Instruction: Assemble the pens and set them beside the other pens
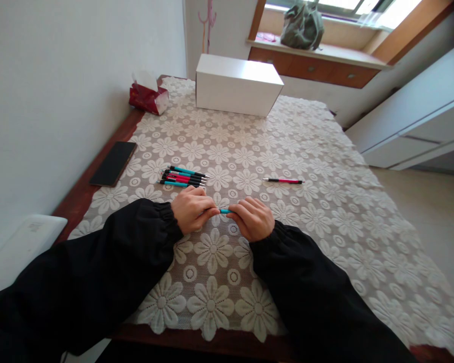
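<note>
A teal pen (224, 211) sits at the centre of the frame, held level between two hands just above a lace tablecloth (325, 201). The left hand (191, 209) is closed around one end, and the right hand (254, 218) pinches the other, so only a short teal stretch shows between them. It looks like the pen is being pulled apart or pushed together; the next move likely needs a steady twist or pull along its length. Just above and left lies a pile of pens (183, 177). One red pen (283, 180) lies alone to the right. A phone (113, 163) rests at left, a white box (238, 91) and tissue pack (148, 97) further up.
</note>
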### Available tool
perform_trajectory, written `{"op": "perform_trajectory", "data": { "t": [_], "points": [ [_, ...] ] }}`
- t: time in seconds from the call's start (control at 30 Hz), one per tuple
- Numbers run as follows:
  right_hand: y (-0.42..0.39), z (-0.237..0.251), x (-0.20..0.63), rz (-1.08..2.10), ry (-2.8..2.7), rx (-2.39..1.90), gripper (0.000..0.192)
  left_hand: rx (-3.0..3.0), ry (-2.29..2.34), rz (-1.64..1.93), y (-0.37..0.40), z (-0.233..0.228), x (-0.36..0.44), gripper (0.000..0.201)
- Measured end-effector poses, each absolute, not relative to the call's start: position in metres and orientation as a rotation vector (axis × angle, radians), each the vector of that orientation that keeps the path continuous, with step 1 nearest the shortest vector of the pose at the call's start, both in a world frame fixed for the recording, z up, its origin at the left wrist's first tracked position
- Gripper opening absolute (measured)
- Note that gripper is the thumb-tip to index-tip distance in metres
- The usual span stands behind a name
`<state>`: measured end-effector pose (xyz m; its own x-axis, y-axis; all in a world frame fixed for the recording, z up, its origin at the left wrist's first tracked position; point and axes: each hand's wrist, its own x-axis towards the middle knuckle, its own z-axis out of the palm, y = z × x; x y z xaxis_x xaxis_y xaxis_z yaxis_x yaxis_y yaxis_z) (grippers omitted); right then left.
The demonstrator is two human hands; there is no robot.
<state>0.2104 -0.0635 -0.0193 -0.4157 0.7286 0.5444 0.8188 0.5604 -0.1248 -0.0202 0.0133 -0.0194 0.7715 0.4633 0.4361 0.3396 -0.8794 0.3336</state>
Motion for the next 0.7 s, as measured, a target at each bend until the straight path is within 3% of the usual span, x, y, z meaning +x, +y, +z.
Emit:
{"op": "perform_trajectory", "data": {
  "t": [0.37, 0.7],
  "points": [
    [-0.0627, -0.0215, 0.2115, -0.164, -2.231, -1.258, 0.042, 2.702, 0.690, 0.858, 0.0122, -0.0198, -0.0219, 0.037],
    [-0.0641, -0.0154, 0.2094, -0.273, -2.231, -1.228, 0.035, 2.784, 0.672, 0.781, 0.0124, -0.0199, -0.0207, 0.041]
  ]
}}
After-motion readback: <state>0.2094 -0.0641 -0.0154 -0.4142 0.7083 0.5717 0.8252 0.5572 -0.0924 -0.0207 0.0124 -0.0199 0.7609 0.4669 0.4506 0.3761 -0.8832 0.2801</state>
